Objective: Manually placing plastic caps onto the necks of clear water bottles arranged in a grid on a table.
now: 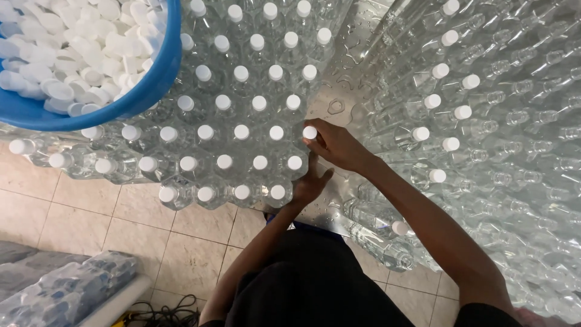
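Note:
Several clear plastic bottles with white caps (242, 131) stand upright in tight rows on a wet metal table (340, 72). My right hand (338, 145) grips the white cap (310, 132) of the bottle at the right end of one row. My left hand (311, 184) holds the side of that same bottle lower down, fingers wrapped around it. Both forearms reach up from the bottom of the view.
A blue tub (136, 100) full of loose white caps sits on the bottles at the top left. A large heap of clear bottles (502, 133), some capped, lies on its side at the right. Tiled floor (91, 224) and a wrapped bottle pack (66, 290) lie below left.

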